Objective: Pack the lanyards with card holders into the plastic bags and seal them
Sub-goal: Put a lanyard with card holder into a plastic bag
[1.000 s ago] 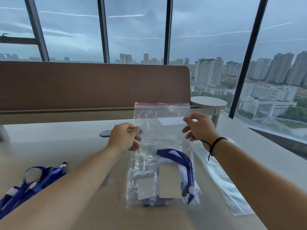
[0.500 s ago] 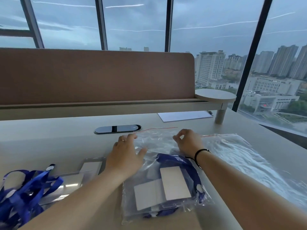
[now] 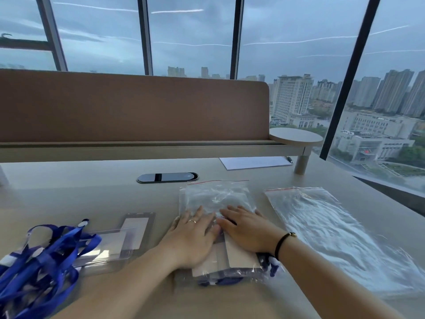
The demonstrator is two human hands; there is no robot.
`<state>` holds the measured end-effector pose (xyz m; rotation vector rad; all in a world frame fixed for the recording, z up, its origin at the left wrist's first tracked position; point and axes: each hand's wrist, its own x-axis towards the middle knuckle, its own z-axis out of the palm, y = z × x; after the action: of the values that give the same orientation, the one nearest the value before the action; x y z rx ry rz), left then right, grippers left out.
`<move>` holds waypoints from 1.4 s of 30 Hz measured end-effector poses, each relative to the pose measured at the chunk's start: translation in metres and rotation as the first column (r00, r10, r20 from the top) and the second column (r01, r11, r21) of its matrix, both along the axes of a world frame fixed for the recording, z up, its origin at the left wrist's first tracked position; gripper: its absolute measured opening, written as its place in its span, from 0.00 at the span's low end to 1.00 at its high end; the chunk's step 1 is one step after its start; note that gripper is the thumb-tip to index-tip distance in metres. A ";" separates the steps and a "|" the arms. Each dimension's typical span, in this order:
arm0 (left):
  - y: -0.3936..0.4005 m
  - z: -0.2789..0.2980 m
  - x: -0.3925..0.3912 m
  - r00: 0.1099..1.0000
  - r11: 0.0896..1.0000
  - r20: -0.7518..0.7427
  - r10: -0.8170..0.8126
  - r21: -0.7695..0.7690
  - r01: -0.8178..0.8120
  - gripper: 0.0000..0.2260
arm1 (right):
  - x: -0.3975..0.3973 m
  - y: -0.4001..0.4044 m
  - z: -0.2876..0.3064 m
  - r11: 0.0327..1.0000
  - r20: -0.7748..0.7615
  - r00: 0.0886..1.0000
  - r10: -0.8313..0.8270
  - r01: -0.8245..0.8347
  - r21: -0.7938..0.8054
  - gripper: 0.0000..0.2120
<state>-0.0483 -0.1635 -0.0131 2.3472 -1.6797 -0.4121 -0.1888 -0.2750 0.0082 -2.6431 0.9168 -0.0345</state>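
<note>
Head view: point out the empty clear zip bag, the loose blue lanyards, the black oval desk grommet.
empty clear zip bag (image 3: pixel 333 231), head view, mid-panel
loose blue lanyards (image 3: pixel 46 261), head view, strap tangle
black oval desk grommet (image 3: pixel 167 177), head view, centre

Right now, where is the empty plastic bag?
In the head view the empty plastic bag lies flat on the desk, right of the filled bag that both hands press.

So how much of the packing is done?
One filled bag lies on the desk, both hands, left hand and right hand, pressing it flat; sealed or not, I cannot tell. Loose lanyards, card holders and an empty bag remain.
</note>
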 end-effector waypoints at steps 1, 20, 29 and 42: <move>0.000 -0.002 0.000 1.000 1.000 0.009 0.010 0.004 -0.010 0.26 | -0.001 0.002 -0.004 1.000 -0.005 1.000 -0.015 0.015 0.015 0.25; 0.034 0.014 -0.001 0.953 0.960 -0.302 0.024 -0.260 -0.107 0.24 | 0.001 0.012 0.004 0.988 0.035 0.998 -0.058 0.063 -0.144 0.25; 0.128 0.022 0.047 0.959 0.901 -0.250 0.132 -0.373 -0.222 0.14 | 0.039 0.081 0.022 0.977 0.230 0.969 0.091 -0.043 -0.208 0.16; 0.241 0.024 0.119 0.961 0.864 -0.088 0.262 -0.423 -0.274 0.12 | 0.131 0.179 -0.014 0.967 0.116 0.962 0.246 -0.236 -0.094 0.38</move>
<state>0.0710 0.0778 0.0104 2.1751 -1.2424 -0.0114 -0.0582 -0.0963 -0.0053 -2.7698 0.5589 -0.1809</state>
